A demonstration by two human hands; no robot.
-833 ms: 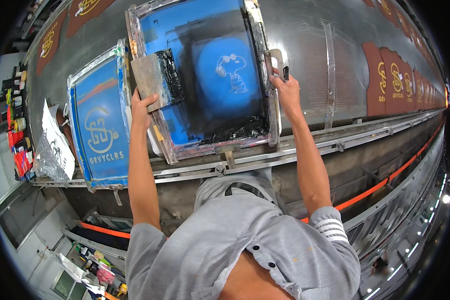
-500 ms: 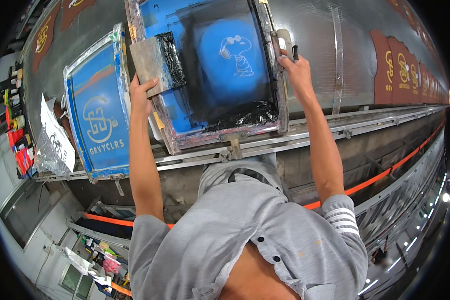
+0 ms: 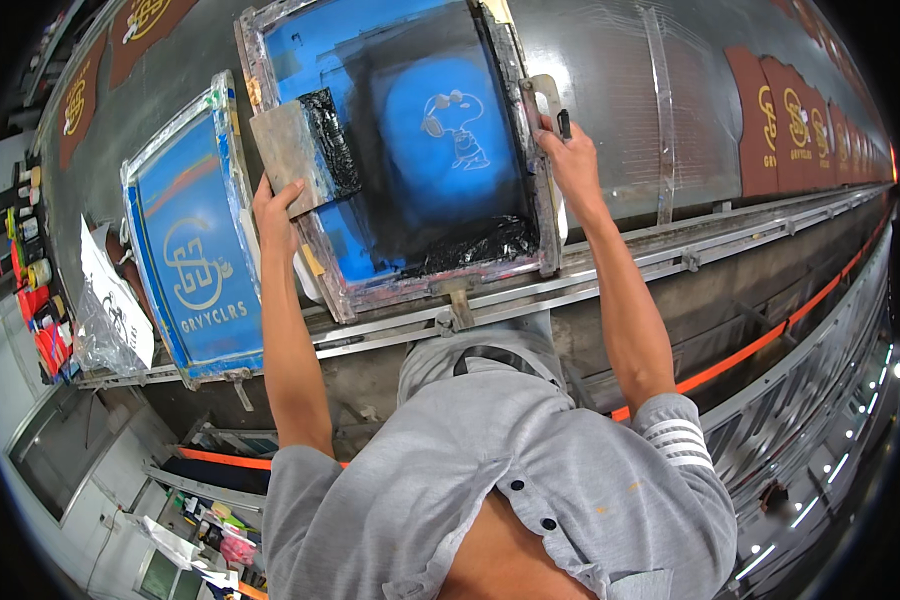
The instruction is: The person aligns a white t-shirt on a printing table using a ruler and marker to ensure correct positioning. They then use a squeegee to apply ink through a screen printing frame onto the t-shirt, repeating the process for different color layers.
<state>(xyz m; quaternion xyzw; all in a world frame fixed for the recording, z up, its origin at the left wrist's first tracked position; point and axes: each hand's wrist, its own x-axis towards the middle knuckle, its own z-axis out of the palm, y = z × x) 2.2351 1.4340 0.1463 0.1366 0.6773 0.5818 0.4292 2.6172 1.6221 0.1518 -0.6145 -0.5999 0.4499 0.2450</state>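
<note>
A large screen-printing frame (image 3: pixel 335 290) lies before me, with blue mesh, a smeared dark area and a white cartoon dog design (image 3: pixel 455 130). A grey scraper board (image 3: pixel 288 150) with wet black ink along one edge rests over the screen's left side. My left hand (image 3: pixel 278 210) is closed on that board at the frame's left edge, thumb on top, other fingers partly hidden. My right hand (image 3: pixel 570 160) grips the metal handle at the frame's right side, beside a short black upright piece (image 3: pixel 563 125).
A second blue screen (image 3: pixel 185 180) stands left, beside a white sheet in plastic (image 3: pixel 110 290) and assorted containers (image 3: pixel 30 270). Red-brown printed fabric pieces (image 3: pixel 780 120) line the long grey table (image 3: pixel 620 100) at both sides. A metal rail (image 3: pixel 690 260) runs along its near edge.
The whole view has shifted slightly up and right, then back down and left. Both hands keep their grips, with little visible movement of the screen relative to the table.
</note>
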